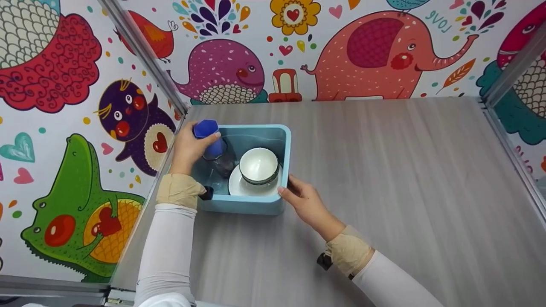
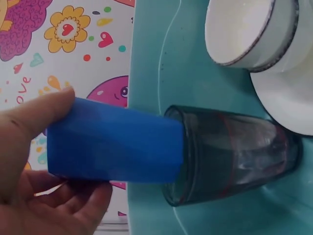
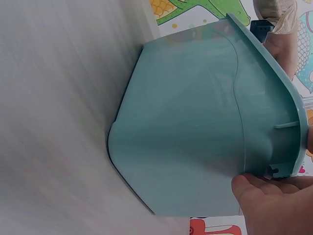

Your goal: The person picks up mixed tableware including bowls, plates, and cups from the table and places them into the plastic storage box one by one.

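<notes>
My left hand [image 1: 187, 147] holds a blue, hexagonal-ended object [image 2: 115, 142] between thumb and fingers, over the left side of a light-blue plastic bin [image 1: 288, 157]. The object's lower end is at the mouth of a dark clear drinking glass [image 2: 244, 156], which leans inside the bin; how far it goes in is unclear. Beside the glass, stacked white bowls [image 1: 258, 164] with dark rims sit on a white plate [image 1: 236, 183]. At the bin's near right corner, my right hand [image 1: 307, 202] grips the rim, thumb on top and fingers against the outer wall [image 3: 195, 122].
The bin stands on a grey wood-grain table [image 1: 384, 179], near its left side. A wall with cartoon animals [image 1: 362, 55] rises behind, and another printed panel [image 1: 55, 170] is close on the left. Metal frame bars [image 1: 145, 51] run along the corners.
</notes>
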`<state>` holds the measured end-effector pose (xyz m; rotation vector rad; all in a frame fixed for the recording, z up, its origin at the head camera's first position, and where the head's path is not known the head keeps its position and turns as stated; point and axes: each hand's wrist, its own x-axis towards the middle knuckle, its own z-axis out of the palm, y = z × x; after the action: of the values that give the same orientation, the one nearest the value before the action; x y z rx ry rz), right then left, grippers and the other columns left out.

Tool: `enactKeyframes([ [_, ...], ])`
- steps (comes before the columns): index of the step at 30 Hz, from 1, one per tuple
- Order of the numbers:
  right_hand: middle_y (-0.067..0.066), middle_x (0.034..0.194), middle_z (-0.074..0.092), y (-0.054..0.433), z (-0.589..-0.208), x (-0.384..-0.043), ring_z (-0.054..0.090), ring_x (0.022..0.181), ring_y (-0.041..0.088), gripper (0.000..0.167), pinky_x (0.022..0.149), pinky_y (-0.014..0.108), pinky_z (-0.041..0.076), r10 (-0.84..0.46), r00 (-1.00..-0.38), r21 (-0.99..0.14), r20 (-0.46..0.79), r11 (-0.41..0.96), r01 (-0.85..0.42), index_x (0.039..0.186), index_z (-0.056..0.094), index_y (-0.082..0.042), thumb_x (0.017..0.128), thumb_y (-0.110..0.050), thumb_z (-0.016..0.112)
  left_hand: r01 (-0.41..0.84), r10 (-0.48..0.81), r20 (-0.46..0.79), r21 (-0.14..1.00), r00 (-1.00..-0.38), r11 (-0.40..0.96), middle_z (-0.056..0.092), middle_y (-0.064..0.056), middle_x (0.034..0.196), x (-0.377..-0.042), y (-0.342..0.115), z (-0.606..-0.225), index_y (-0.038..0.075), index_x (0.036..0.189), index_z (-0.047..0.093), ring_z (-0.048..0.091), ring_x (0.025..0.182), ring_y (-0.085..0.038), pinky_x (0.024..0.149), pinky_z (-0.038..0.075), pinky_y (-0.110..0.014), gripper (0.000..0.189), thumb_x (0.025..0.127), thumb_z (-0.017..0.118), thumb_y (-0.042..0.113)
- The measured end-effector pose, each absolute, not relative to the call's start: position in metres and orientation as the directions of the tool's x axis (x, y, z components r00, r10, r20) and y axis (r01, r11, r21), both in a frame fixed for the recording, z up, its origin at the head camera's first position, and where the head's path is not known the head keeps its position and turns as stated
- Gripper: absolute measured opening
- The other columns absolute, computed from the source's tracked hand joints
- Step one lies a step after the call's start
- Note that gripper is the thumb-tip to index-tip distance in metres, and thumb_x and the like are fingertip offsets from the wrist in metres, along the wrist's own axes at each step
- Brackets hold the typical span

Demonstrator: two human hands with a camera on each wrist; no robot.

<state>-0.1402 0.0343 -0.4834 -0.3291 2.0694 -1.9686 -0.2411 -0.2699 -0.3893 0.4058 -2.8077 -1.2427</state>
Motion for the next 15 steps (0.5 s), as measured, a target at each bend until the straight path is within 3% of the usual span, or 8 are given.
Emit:
enactKeyframes([
  [7,0.018,0.157,0.042,0.034,-0.483,-0.138,0.046,0.143,0.029,0.069,0.111,0.042,0.044,-0.348,-0.937,-0.999,-0.036,0.051,0.019,0.155,0.034,0.0,0.1,-0.031,0.064,-0.249,-0.274,-0.087,0.727,-0.958,0.64,0.046,-0.024,0.152,-0.245,-0.271,-0.396,0.003,0.152,0.037,0.048,0.138,-0.042,0.114,0.039,-0.057,0.081,0.091,0.073,0.04],
  [15,0.022,0.159,0.037,0.035,-0.485,-0.142,0.042,0.145,0.032,0.066,0.112,0.043,0.043,-0.366,-0.93,-1.0,-0.018,0.002,0.019,0.155,0.03,0.003,0.102,-0.021,0.06,-0.32,-0.276,-0.182,0.715,-0.944,0.621,0.041,-0.025,0.155,-0.251,-0.265,-0.399,0.002,0.156,0.031,0.044,0.141,-0.042,0.116,0.037,-0.057,0.084,0.092,0.073,0.037],
])
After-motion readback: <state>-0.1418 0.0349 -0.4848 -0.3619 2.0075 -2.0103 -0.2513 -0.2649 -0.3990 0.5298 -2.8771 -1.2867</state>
